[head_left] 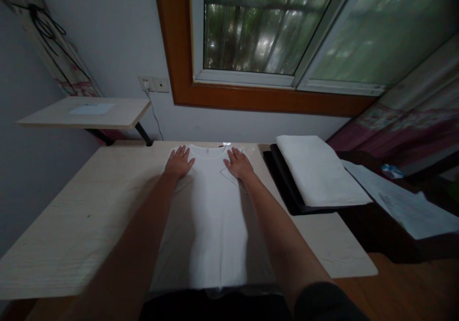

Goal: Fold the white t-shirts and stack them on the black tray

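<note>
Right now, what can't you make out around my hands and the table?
In the head view:
Palms of your left hand and right hand: hidden, facing down on the white shirt.
Neck label: too small to read.
Sheet on the raised shelf: any writing too small.
Flat black things: mostly covered by the white item.
Curtain at right: cut off by the picture's edge.

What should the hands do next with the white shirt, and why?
I'd probably slide the right hand gently down the middle of the shirt, with the left hand as an anchor. Both hands lie flat on either side of the collar, and what looks like a crease runs down the lower part, so one smoothing stroke might help.
</note>
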{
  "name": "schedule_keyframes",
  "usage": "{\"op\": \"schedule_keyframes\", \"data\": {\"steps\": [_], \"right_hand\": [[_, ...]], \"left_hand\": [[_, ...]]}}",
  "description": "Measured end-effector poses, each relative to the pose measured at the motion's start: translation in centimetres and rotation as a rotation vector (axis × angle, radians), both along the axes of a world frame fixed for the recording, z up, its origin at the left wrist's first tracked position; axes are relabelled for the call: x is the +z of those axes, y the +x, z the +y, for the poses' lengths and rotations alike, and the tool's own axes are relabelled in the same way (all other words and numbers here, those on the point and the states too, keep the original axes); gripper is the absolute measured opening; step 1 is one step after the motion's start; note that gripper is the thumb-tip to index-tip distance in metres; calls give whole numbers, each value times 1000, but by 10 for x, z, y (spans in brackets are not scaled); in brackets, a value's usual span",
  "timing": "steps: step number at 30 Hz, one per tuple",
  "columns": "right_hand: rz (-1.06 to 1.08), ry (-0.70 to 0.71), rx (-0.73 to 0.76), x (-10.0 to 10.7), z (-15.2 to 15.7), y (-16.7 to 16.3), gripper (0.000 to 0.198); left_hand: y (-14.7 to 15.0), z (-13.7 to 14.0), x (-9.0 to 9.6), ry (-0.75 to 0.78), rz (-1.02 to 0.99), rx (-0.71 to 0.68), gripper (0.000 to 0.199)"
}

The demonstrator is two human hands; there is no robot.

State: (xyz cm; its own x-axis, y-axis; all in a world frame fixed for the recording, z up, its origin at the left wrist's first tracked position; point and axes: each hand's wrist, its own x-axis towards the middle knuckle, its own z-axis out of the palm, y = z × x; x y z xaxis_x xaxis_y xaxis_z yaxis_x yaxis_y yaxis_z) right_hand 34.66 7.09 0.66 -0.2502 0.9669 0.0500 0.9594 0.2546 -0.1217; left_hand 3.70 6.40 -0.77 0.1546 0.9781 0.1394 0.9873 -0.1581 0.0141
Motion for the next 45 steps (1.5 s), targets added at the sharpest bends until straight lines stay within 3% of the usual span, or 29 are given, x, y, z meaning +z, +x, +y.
{"op": "schedule_keyframes", "data": {"steps": [12,23,28,36,45], "right_hand": [[-15,-27,13,1,7,1,70],[-9,30,47,3,1,3,65],[-27,121,83,5,-7,5,61],[27,266,111,6,-40,34,57],[65,175,183,4,-105,63,56]], "left_hand": [[4,1,8,-22,-7,6,72],[2,-1,10,-54,-15,10,76],[4,-5,12,-40,-9,12,75],[3,-2,11,-46,35,13,75],[3,-1,7,-31,8,10,74]]}}
